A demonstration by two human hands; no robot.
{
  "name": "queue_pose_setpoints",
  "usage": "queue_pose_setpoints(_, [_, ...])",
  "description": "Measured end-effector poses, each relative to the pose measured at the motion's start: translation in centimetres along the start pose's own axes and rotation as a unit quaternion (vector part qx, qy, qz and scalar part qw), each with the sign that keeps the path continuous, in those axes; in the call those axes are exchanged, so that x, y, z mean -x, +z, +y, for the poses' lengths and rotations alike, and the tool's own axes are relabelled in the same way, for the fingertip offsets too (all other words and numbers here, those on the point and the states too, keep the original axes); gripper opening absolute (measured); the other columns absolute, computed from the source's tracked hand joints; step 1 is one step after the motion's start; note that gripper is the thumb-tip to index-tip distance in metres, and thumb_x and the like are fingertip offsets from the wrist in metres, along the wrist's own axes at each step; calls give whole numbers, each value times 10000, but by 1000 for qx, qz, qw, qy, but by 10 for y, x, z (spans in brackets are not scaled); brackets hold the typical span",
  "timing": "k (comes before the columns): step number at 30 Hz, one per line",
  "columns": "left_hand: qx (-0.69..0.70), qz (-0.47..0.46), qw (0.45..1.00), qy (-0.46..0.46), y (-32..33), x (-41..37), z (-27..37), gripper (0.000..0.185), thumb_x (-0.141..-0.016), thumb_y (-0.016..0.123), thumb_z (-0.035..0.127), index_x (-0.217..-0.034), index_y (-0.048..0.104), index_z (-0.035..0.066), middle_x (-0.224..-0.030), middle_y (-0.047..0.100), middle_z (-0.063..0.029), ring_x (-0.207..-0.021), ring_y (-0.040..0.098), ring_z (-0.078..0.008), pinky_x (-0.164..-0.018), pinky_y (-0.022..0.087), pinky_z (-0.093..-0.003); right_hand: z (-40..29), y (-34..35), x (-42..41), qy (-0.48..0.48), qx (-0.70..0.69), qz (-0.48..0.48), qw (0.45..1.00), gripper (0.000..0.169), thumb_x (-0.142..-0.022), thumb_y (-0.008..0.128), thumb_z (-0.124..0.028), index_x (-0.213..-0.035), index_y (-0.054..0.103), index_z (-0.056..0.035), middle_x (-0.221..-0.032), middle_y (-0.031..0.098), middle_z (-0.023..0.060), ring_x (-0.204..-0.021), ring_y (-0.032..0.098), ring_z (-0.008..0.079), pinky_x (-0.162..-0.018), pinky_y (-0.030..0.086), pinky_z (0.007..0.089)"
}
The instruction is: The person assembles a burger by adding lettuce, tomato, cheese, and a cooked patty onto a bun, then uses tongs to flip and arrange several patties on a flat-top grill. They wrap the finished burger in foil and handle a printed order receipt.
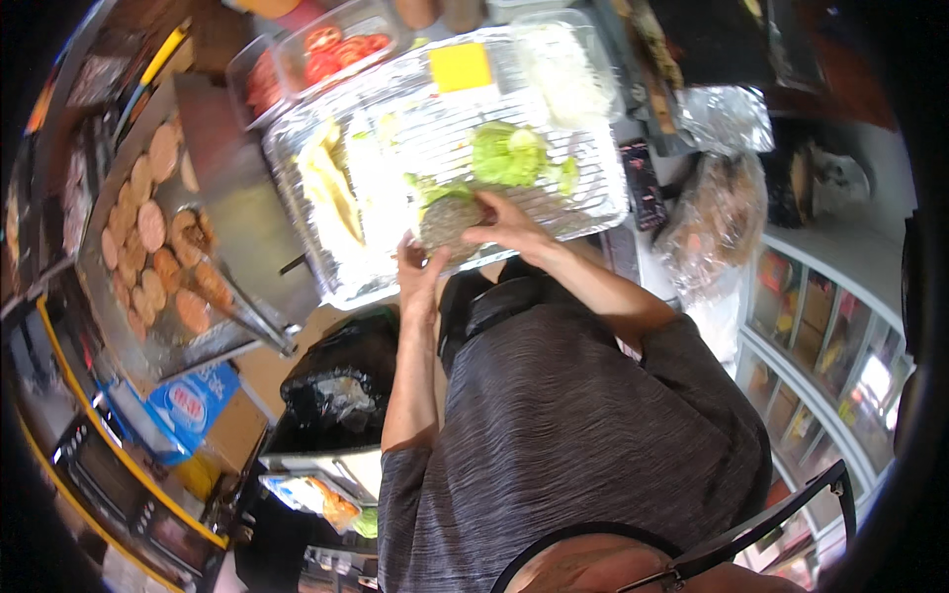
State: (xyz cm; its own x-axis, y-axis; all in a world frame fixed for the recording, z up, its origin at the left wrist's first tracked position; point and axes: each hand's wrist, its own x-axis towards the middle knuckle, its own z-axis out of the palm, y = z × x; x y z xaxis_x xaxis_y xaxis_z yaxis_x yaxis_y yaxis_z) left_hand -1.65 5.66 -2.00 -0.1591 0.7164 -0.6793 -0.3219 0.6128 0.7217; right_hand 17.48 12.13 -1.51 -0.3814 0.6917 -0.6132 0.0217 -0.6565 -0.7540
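Both of my hands are around a round bun point(450, 221), held over the near edge of a foil-lined tray point(385, 285). My left hand point(420, 278) grips its lower left side. On its right, the thumb and fingers of my right hand point(511, 228) press against the rim. Green lettuce shows at the bun's far edge; whatever else is inside is hidden. Just beyond my right hand lies a heap of lettuce leaves point(510, 154). Pale yellow strips point(330, 181) rest at the tray's left, in strong glare. A stack of yellow cheese slices point(460, 68) sits at the far side.
Clear tubs hold sliced tomatoes point(337, 53) and shredded white food point(560, 74). To the left, a griddle point(259, 222) carries several round patties point(151, 225) and metal tongs point(252, 311). A black-lined bin point(334, 370) stands below. Plastic-bagged food point(715, 222) is at right.
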Motion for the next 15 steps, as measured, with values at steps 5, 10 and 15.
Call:
queue_pose_setpoints(5, [-12, 8, 1000, 22, 4, 5, 5, 824, -759, 780, 67, -1435, 311, 118, -1327, 338, -164, -1225, 409, -272, -973, 417, -362, -5, 2, 4, -7, -12, 8, 1000, 850, -674, 824, -266, -1339, 400, 52, -1258, 502, 215, -1161, 514, 289, -994, 430, 377])
queue_pose_setpoints(10, [-14, 8, 999, 32, 15, 10, 18, 787, -771, 764, 57, -1421, 331, 156, -1281, 356, -142, -1140, 451, -234, -924, 444, -351, 0, -1, 6, -16, -31, 11, 999, 847, -688, 811, -268, -1346, 379, 44, -1235, 519, 204, -1155, 519, 277, -985, 437, 372])
queue_pose_setpoints(15, [35, -16, 998, 43, 27, 22, 26, 746, -789, 748, 55, -1407, 341, 146, -1251, 374, -124, -1075, 493, -209, -897, 462, -325, -9, -2, 14, -20, -78, -28, 996, 904, -654, 837, -312, -1345, 372, 40, -1227, 524, 195, -1167, 513, 273, -999, 431, 371])
